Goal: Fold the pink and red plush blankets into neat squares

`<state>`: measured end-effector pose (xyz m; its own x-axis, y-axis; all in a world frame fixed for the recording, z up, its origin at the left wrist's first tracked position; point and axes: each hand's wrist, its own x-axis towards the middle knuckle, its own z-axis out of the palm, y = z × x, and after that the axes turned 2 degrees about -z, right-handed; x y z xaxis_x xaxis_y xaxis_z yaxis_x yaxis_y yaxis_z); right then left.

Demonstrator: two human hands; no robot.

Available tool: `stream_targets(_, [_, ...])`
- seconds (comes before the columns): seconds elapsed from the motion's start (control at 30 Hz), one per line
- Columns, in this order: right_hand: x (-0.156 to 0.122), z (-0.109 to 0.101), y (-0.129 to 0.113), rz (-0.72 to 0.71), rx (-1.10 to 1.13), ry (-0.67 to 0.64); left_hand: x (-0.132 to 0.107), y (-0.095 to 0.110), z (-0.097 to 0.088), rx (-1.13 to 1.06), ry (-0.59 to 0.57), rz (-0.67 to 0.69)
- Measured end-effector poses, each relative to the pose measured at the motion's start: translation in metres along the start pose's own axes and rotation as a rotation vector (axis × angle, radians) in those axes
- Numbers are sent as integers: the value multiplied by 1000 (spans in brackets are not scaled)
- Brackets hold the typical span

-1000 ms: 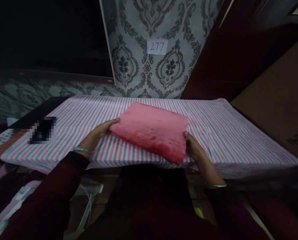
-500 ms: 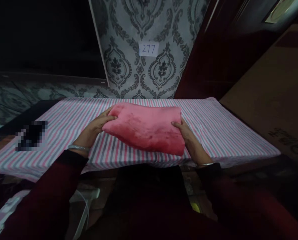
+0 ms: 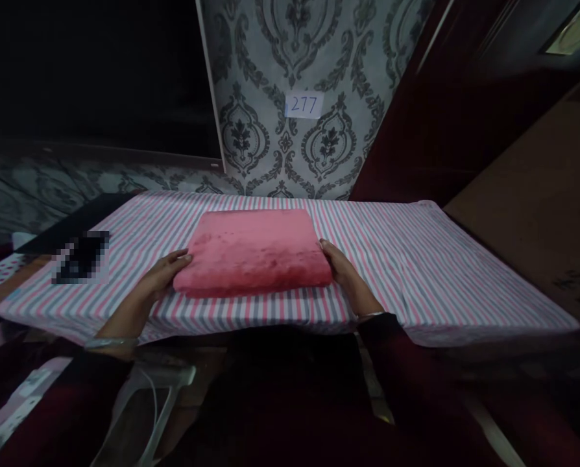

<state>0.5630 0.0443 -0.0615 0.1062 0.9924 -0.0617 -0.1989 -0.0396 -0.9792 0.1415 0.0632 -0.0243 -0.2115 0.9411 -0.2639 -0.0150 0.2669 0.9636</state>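
A pink plush bundle (image 3: 255,250) lies flat on the striped tablecloth (image 3: 407,266); whether it is a folded blanket or a cushion I cannot tell. Its front side is a darker red-pink. My left hand (image 3: 164,271) is at the bundle's left edge, fingers stretched out and not wrapped round it. Along the right edge rests my right hand (image 3: 342,269), its fingers extended against the side and partly hidden. Both hands look open, at or touching the sides.
A pixelated dark object (image 3: 80,257) lies on the cloth at the left. Behind the table are a patterned wall with a paper marked 277 (image 3: 304,104) and a large dark screen (image 3: 90,78). A cardboard box (image 3: 538,194) stands at the right. A pale stool (image 3: 163,402) is below.
The pink bundle was held tilted between both hands; now it lies flat on the table, somewhat further left. My hands have loosened to its sides. The camera view has shifted slightly.
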Motion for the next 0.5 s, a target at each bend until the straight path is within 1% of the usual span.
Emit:
stream_targets(0.07, [-18,-8,6,-29,-30,89,0,-6,-2,18,-7,8])
stream_targets(0.13, [-37,-16,7,-85,-143,154,-3,-10,0,62,40,79])
stream_targets(0.17, [-46,-19,6,-126,-217,164,-6,-11,2,83,62,130])
stream_targets(0.23, [-59,-21,5,-203,-355,140,-12,-15,8,115,70,233])
stream_targets(0.3, [-66,-19,5,-232,-438,97,-20,-18,12,126,64,279])
stream_targets(0.4, [-65,-11,4,-197,-443,92,-27,-20,16,102,91,240])
stream_targets(0.5, [-55,-2,-6,-178,-305,115,-30,-21,16,57,85,185])
